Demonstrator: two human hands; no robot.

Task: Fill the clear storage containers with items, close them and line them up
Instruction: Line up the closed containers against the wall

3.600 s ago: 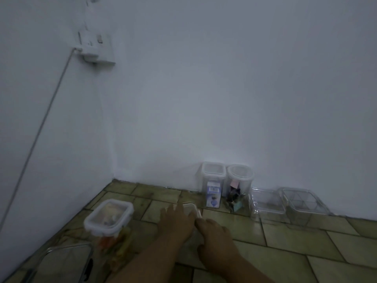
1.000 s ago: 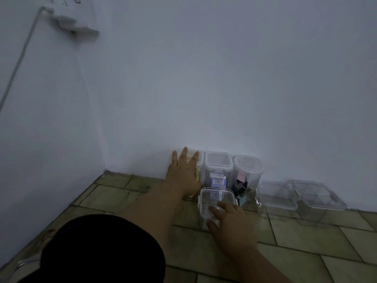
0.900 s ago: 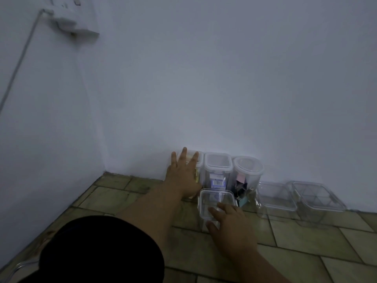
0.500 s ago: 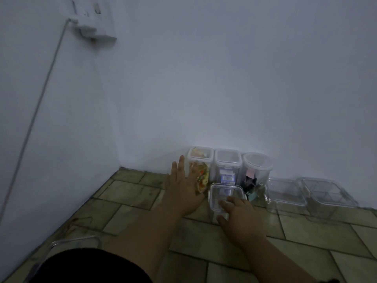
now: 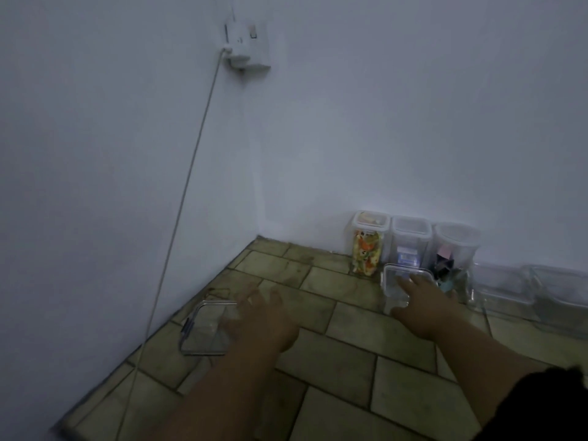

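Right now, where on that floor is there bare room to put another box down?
Bare tiles lie along the wall between the corner and the colourful tall container, and between the left hand and right hand. It is crowded rightward: three tall containers, a small container under the right hand, then flat containers. A flat lid lies by the left wall.
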